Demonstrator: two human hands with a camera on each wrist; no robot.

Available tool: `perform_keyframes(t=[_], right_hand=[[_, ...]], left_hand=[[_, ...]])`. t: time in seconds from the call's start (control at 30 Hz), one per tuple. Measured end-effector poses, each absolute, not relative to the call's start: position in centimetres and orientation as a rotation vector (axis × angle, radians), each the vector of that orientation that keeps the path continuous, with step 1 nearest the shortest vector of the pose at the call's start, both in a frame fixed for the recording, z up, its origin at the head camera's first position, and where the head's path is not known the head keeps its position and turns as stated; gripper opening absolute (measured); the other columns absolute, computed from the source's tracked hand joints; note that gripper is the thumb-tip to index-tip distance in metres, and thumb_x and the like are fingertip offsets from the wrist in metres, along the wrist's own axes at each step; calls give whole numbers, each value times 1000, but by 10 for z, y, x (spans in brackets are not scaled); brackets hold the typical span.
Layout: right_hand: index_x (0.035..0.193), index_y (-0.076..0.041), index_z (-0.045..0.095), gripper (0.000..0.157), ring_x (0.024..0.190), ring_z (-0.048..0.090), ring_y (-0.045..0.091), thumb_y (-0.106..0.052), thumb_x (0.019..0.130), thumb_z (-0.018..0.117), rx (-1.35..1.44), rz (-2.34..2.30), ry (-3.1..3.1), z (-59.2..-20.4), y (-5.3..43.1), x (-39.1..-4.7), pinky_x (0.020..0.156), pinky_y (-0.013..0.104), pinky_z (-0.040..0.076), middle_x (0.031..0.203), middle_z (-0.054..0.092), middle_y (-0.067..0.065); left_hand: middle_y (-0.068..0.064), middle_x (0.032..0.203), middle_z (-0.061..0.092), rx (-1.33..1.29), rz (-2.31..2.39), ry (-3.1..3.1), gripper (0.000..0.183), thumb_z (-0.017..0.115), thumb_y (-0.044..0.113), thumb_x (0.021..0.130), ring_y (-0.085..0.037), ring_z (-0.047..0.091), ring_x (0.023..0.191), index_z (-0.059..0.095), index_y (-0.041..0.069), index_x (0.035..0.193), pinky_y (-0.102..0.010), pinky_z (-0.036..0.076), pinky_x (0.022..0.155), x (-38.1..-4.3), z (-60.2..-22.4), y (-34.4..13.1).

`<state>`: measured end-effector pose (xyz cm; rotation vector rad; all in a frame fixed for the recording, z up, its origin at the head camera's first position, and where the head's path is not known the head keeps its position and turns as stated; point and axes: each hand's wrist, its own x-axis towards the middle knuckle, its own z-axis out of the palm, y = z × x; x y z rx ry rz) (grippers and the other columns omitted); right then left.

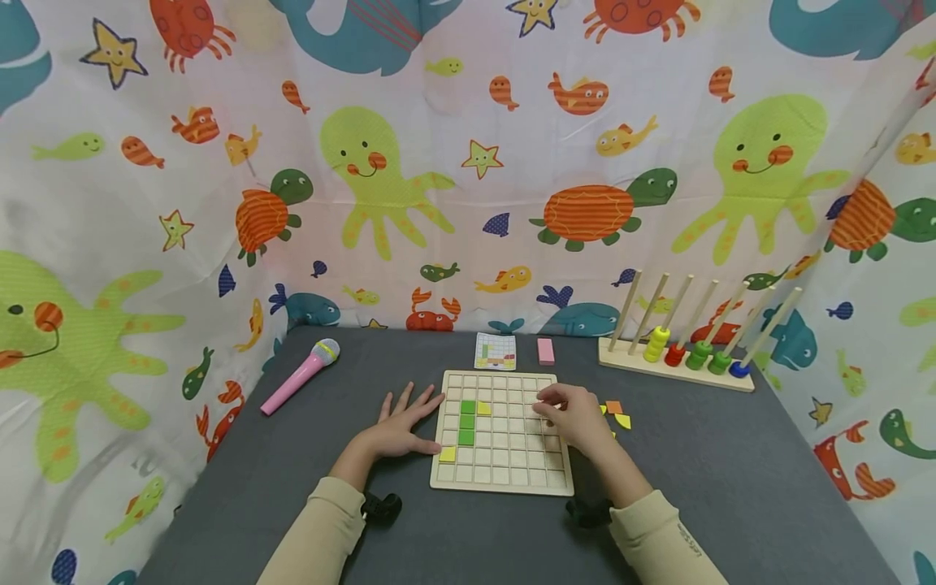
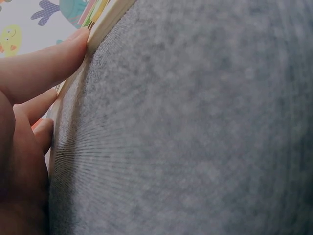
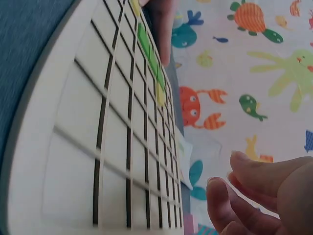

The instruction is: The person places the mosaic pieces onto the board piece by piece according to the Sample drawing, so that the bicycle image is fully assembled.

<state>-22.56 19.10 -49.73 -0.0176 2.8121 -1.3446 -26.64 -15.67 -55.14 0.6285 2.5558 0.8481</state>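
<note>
One gridded board (image 1: pixel 500 457) — left hand (image 1: pixel 397 431) spread, touching; right hand (image 1: pixel 578 416) near, half-curled, hold unclear.

- The person's left forearm (image 1: pixel 313 532), sleeved, enters from 7 o'clock in the head view.
- The left hand (image 1: pixel 397 431) lies with fingers spread toward 1 o'clock, thumb toward 3.
- The right forearm (image 1: pixel 661 536), sleeved, enters from 5 o'clock.
- The right hand (image 1: pixel 574 414) curls its fingers toward 10 o'clock; any pinch is unclear.

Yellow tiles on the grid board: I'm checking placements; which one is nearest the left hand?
The yellow tile in the leftmost column of the grid board, by the left hand; the other yellow tile lies farther in, beside the topmost green tile.
</note>
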Motion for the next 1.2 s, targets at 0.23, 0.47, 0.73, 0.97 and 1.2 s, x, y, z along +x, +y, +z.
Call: perform_keyframes(t=[0.23,0.47,0.73,0.97,1.2], right_hand=[[123,-5,69,34,82,64,22,-22,94,73,69,-1281,2859,-502,214,-230,63,30,56,101,73,10],[130,-5,64,39,89,64,25,-23,95,72,186,-1227,2834,-507,238,-230,65,30,56,107,68,13],[131,-2,63,44,89,59,27,-28,96,70,241,-1094,2837,-518,258,-233,65,32,53,112,66,18],[127,0,65,41,86,55,26,-23,95,72,218,-1010,2809,-526,266,-234,65,32,48,102,63,15],[127,-1,66,39,86,55,25,-23,95,72,227,-988,2810,-529,270,-237,66,31,48,104,64,15]], left_hand=[[4,171,8,632,835,2566,96,74,58,84,-31,-18,156,23,35,162,-63,-20,117,-266,-553,-158],[6,171,6,629,822,2554,96,73,58,84,-30,-19,156,21,36,162,-63,-21,117,-265,-552,-159],[5,171,7,638,839,2563,96,74,57,84,-30,-17,156,22,35,162,-62,-21,117,-265,-551,-158],[5,171,7,647,830,2570,96,73,59,84,-31,-17,156,22,35,162,-62,-21,117,-266,-552,-158],[5,171,8,640,834,2576,96,74,58,83,-31,-17,156,23,36,161,-62,-21,117,-267,-554,-158]])
